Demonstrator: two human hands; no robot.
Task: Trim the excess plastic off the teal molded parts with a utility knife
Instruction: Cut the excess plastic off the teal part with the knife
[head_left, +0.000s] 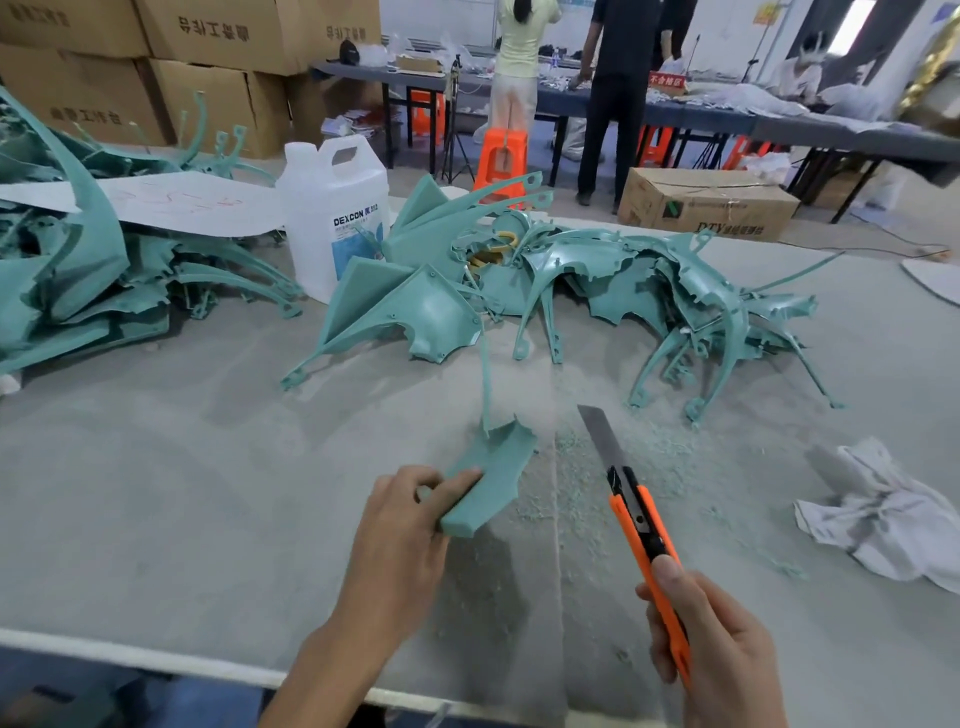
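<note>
The white jug (332, 208) stands at the far side of the grey table (156, 467), and everything else can be placed from it. In front of the jug, toward the person and a little to its right, the left hand (400, 540) holds a teal part (485, 478), with its fingers curled round the part's thick near end and the thumb lying across the top. A thin strip rises from the part's jagged far end. Further right of the jug, at the same near distance, the right hand (717, 649) grips a utility knife (639, 525) by its orange handle, the thumb pressed along the top. The blade (602, 439) is slid out and points away from the person, just beside the teal part but apart from it. Teal shavings (597, 467) lie scattered on the table under and around the blade. Right next to the jug on its right, a heap of teal parts (597, 280) spreads across the table. A second heap (78, 270) lies to the jug's left, with a white sheet (182, 200) on top of it. Far to the right of the jug, near the knife hand, lies a crumpled white rag (883, 519). Behind the jug are stacked cardboard boxes (208, 78) and an orange stool (501, 156).
</note>
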